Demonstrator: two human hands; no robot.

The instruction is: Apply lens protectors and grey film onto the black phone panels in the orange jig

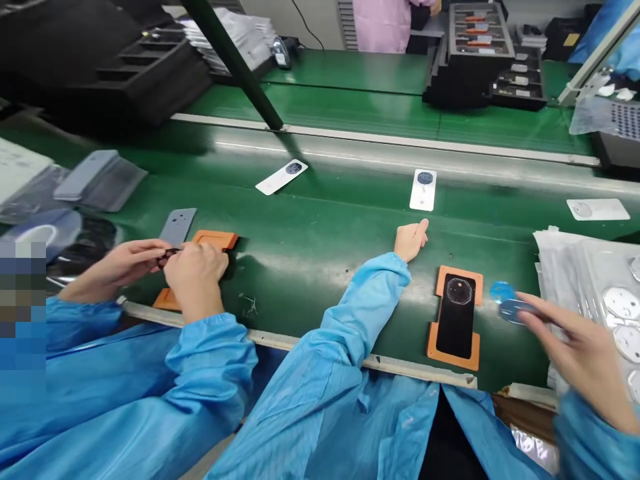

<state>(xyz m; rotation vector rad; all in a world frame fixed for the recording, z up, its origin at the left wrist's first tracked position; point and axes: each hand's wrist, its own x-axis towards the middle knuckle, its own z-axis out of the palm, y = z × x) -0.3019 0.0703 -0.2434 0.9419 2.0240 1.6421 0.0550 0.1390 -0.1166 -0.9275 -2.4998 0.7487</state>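
My right hand (575, 333) pinches a dark round disc (515, 311) at the right, and a blue round film (502, 292) shows just beyond it. To the left of that hand, a black phone-shaped panel (455, 323) with a circular ring near its top lies in an orange fixture (454, 360). My left hand (411, 241) rests on the green surface with its fingers curled, below a white card (423, 190) with a dark round part. Whether those curled fingers hold anything is hidden.
At the left, a co-worker's hands (187, 270) work over another orange fixture (215, 239). More white cards (281, 178) (598, 209) lie farther back. Trays with round parts (620, 303) stand right; a dark post (235, 67) rises behind a metal rail (350, 135).
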